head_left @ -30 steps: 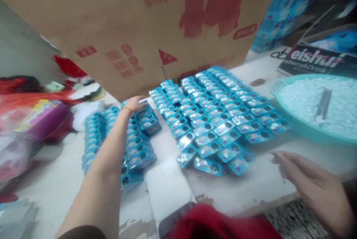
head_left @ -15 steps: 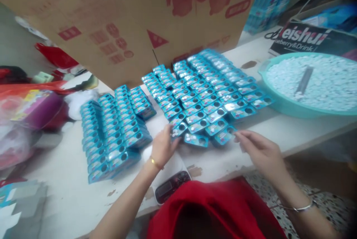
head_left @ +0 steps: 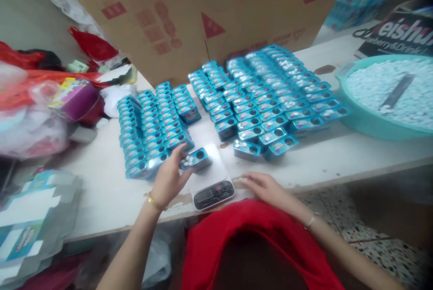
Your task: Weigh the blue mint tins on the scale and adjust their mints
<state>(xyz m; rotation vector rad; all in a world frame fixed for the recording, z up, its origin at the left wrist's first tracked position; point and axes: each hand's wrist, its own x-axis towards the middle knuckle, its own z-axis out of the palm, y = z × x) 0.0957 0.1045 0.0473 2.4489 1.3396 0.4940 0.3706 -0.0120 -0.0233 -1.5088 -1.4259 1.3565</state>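
Right-hand block of blue tins: one fewer at its near-left corner than half a second ago. We take it that work has shifted from block to white scale. Left hand, there earlier, is now at the scale, closed partway, thumb and fingers gripping one tin. Right hand has come beside the scale, loosely part-open, seemingly holding nothing. Tin is over the scale plate; blur keeps us from telling whether it touches. Long axis runs left-right, dark round opening rightward, white pieces leftward.
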